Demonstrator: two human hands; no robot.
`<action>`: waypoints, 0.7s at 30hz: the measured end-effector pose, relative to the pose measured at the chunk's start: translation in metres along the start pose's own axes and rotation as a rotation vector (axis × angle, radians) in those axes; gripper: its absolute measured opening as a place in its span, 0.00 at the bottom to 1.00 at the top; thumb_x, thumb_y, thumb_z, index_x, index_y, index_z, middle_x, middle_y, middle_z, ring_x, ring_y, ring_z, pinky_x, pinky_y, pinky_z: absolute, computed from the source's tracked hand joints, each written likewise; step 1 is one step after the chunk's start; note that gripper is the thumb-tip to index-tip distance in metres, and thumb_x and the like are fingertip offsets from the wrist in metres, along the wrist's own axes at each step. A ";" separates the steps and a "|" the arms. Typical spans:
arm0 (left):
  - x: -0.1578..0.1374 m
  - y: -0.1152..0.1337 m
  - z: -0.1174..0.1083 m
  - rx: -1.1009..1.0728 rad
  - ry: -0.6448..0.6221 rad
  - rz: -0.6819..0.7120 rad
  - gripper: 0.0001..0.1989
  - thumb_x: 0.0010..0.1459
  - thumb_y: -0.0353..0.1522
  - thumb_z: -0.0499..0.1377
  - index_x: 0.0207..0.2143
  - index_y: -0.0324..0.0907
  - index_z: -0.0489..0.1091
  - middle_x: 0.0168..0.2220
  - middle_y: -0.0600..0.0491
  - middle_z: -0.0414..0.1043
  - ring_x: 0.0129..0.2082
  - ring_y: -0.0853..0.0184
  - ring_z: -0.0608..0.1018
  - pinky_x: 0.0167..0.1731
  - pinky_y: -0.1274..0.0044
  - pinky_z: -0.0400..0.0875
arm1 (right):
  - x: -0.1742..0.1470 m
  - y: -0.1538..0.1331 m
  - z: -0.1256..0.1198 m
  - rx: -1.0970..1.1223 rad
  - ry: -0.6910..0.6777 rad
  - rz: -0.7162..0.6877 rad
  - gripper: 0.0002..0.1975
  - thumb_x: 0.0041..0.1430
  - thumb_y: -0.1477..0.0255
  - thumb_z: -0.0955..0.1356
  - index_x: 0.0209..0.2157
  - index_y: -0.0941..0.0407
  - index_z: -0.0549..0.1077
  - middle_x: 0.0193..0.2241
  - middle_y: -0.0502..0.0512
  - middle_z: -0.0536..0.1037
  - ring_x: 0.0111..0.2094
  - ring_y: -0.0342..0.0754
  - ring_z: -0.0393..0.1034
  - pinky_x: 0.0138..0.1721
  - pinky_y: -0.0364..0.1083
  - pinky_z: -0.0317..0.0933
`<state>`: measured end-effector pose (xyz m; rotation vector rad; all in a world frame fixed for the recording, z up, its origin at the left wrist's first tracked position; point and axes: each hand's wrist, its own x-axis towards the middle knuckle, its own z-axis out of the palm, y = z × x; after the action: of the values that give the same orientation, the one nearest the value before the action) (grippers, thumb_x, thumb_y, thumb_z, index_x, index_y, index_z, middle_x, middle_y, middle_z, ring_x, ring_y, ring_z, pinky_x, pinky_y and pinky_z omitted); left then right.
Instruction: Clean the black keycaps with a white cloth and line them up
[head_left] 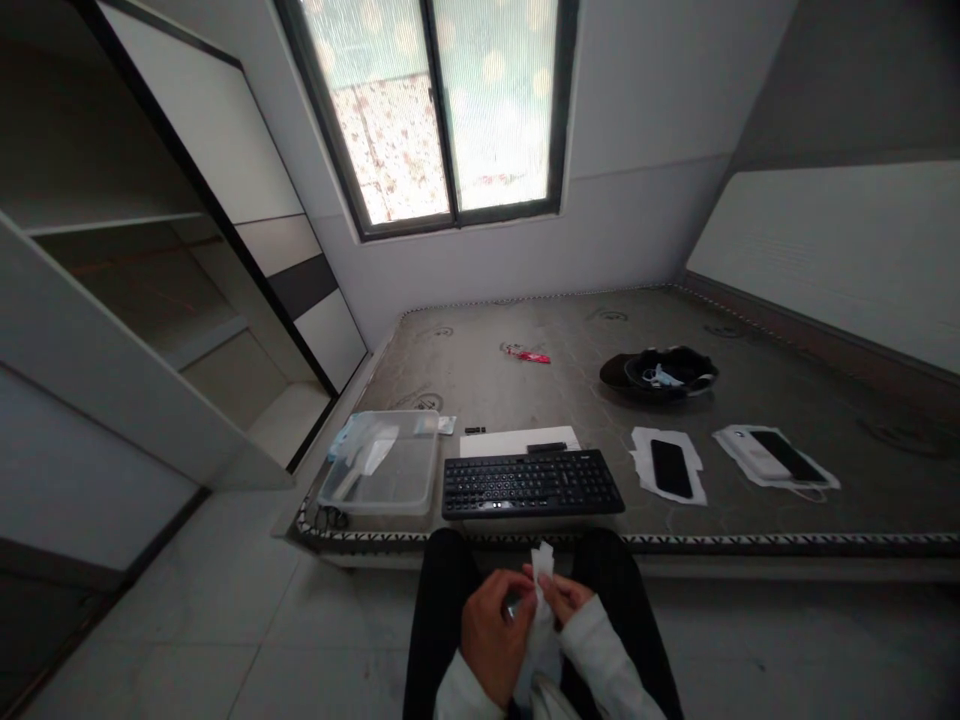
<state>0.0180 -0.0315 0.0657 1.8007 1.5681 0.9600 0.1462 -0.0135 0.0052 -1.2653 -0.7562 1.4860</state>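
Low in the head view, above my lap, both hands meet at a white strip that looks like tissue (542, 560). My left hand (493, 625) is closed, thumb and fingertips pinched at the strip's left side. A small shiny spot shows between its fingers; I cannot make out what it is. My right hand (568, 598) grips the same strip from the right, thumb on top. The strip's upper end sticks out above the fingers, and more white material hangs below. Just beyond my knees lies a black keyboard (532, 484) at the mattress edge.
On the mattress (465, 340) are a clear plastic box (424, 465), a white sheet (491, 442), a phone on tissue (671, 469), another phone (787, 455) beside a white device, a dark cap (622, 372) and a red item (534, 356). An open wardrobe (217, 110) stands left.
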 end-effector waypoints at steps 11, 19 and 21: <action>0.000 -0.018 0.004 -0.018 -0.066 0.100 0.11 0.60 0.36 0.57 0.41 0.45 0.77 0.31 0.51 0.75 0.28 0.70 0.75 0.28 0.81 0.68 | 0.003 0.009 -0.008 0.059 -0.025 0.082 0.27 0.23 0.50 0.77 0.20 0.57 0.74 0.16 0.57 0.79 0.16 0.47 0.70 0.21 0.44 0.62; 0.000 -0.014 0.006 -0.008 -0.071 0.107 0.11 0.56 0.35 0.61 0.41 0.45 0.77 0.33 0.51 0.75 0.29 0.68 0.76 0.28 0.80 0.70 | 0.001 -0.003 -0.013 0.021 -0.032 0.062 0.26 0.28 0.49 0.76 0.17 0.59 0.76 0.12 0.52 0.75 0.14 0.39 0.62 0.17 0.39 0.53; -0.001 -0.013 0.008 0.005 -0.063 0.110 0.10 0.56 0.36 0.61 0.41 0.46 0.77 0.33 0.51 0.75 0.28 0.69 0.76 0.28 0.80 0.71 | 0.001 -0.005 -0.014 0.015 -0.028 0.052 0.26 0.26 0.49 0.76 0.17 0.59 0.77 0.13 0.52 0.75 0.15 0.40 0.63 0.17 0.39 0.54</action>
<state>0.0164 -0.0301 0.0507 1.9188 1.4471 0.9400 0.1614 -0.0130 0.0063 -1.2646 -0.7340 1.5514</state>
